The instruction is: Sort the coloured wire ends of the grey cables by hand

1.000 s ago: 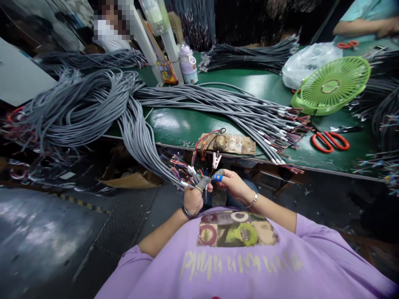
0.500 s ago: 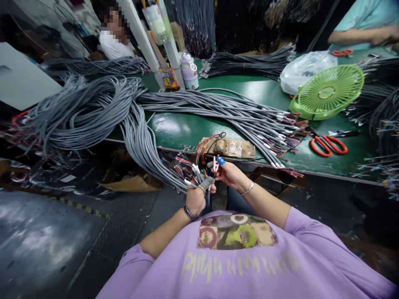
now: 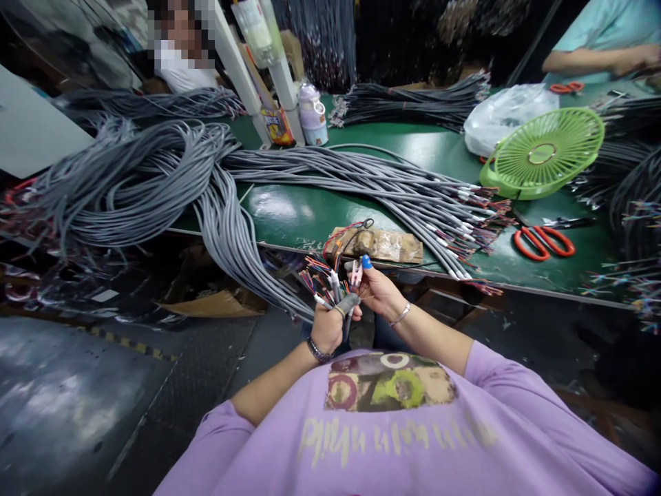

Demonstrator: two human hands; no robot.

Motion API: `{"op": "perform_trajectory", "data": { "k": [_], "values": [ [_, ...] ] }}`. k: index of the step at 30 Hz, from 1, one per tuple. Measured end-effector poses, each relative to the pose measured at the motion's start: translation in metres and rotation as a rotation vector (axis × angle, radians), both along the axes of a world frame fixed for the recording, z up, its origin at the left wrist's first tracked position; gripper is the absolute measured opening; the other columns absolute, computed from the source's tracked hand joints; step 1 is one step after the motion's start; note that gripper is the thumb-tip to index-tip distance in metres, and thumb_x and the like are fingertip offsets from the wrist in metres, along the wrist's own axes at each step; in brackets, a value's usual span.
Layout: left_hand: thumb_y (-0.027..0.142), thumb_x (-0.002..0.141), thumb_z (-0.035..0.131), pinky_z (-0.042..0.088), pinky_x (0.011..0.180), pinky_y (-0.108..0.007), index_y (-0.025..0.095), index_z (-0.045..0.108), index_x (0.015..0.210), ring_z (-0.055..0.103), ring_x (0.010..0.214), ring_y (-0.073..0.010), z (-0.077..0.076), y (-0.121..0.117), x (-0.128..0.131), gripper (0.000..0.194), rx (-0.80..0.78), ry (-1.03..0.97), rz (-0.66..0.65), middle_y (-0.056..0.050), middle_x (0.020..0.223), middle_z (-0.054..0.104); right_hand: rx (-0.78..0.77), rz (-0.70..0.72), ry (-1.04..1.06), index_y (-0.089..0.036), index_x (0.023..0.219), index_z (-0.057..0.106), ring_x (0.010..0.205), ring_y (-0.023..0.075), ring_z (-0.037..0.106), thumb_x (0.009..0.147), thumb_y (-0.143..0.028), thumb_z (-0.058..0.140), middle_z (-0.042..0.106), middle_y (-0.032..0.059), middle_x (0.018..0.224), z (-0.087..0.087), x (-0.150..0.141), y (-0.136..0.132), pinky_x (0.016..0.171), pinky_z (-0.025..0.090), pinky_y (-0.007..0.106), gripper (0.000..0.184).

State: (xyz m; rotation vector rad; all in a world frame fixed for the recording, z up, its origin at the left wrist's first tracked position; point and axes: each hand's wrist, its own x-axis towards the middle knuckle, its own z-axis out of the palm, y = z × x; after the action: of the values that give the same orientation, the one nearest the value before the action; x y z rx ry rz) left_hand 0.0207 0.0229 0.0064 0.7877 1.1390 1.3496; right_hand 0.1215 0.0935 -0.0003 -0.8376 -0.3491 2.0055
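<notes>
My left hand [image 3: 328, 326] is closed around the ends of several grey cables [image 3: 289, 297], with a grey cover on its thumb. Thin coloured wires [image 3: 316, 272] fan out of the stripped cable ends above that fist. Close on its right, my right hand [image 3: 383, 291] pinches a small pale pink clip-like tool [image 3: 356, 273]; its exact kind is too small to tell. A blue cover wraps a fingertip of this hand. The tool is beside the wire ends, and whether it touches one is unclear. Behind both hands, a taped wooden block [image 3: 395, 246] with wires lies at the table edge.
Grey cables lie coiled [image 3: 149, 186] at left and spread [image 3: 351, 172] across the green table [image 3: 279, 210]. To the right are red-handled scissors [image 3: 543, 242], a green fan [image 3: 542, 153] and a plastic bag [image 3: 509, 117]. A bottle [image 3: 312, 116] stands behind. Two other people are beyond the table.
My two hands have come slightly closer together, the left moving a little right with its cables. The right still pinches the pink tool. The view has shifted slightly.
</notes>
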Motion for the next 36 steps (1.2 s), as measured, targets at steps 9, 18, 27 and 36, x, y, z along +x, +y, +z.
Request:
{"op": "perform_trajectory", "data": {
  "k": [9, 18, 27, 36],
  "values": [
    [0.032, 0.067, 0.073, 0.049, 0.043, -0.022, 0.013, 0.066, 0.060, 0.057, 0.042, -0.0113, 0.001, -0.007, -0.003, 0.022, -0.023, 0.000, 0.009, 0.000, 0.049, 0.062, 0.044, 0.094, 0.041, -0.017, 0.080, 0.063, 0.055, 0.0099, 0.053, 0.079, -0.066, 0.051, 0.062, 0.0010, 0.066, 0.002, 0.008, -0.009, 0.052, 0.043, 0.022, 0.050],
    [0.032, 0.070, 0.072, 0.051, 0.046, -0.023, 0.014, 0.066, 0.065, 0.060, 0.047, -0.0128, -0.002, -0.017, -0.009, 0.019, 0.008, 0.038, 0.076, -0.001, 0.053, 0.065, 0.179, 0.234, -0.141, -0.015, 0.076, 0.062, 0.058, 0.0097, 0.053, 0.069, -0.059, 0.066, 0.061, 0.0019, 0.069, -0.002, 0.033, -0.033, 0.055, 0.043, 0.023, 0.045],
    [0.034, 0.069, 0.073, 0.052, 0.051, -0.025, 0.014, 0.067, 0.068, 0.065, 0.055, -0.0163, -0.004, -0.022, -0.010, 0.021, -0.005, 0.107, -0.097, -0.003, 0.055, 0.066, 0.515, 0.213, -0.461, -0.015, 0.068, 0.063, 0.055, 0.0083, 0.045, 0.064, -0.040, 0.076, 0.058, -0.0025, 0.061, 0.012, 0.031, -0.047, 0.052, 0.036, 0.022, 0.028],
    [0.032, 0.069, 0.072, 0.052, 0.050, -0.025, 0.015, 0.066, 0.066, 0.064, 0.052, -0.0156, -0.006, -0.022, -0.009, 0.018, 0.004, 0.048, 0.018, -0.002, 0.053, 0.065, 0.502, 0.069, -0.515, -0.017, 0.063, 0.061, 0.051, 0.0083, 0.041, 0.067, -0.031, 0.072, 0.053, -0.0040, 0.055, 0.008, 0.025, -0.054, 0.050, 0.033, 0.023, 0.019]
  ]
}}
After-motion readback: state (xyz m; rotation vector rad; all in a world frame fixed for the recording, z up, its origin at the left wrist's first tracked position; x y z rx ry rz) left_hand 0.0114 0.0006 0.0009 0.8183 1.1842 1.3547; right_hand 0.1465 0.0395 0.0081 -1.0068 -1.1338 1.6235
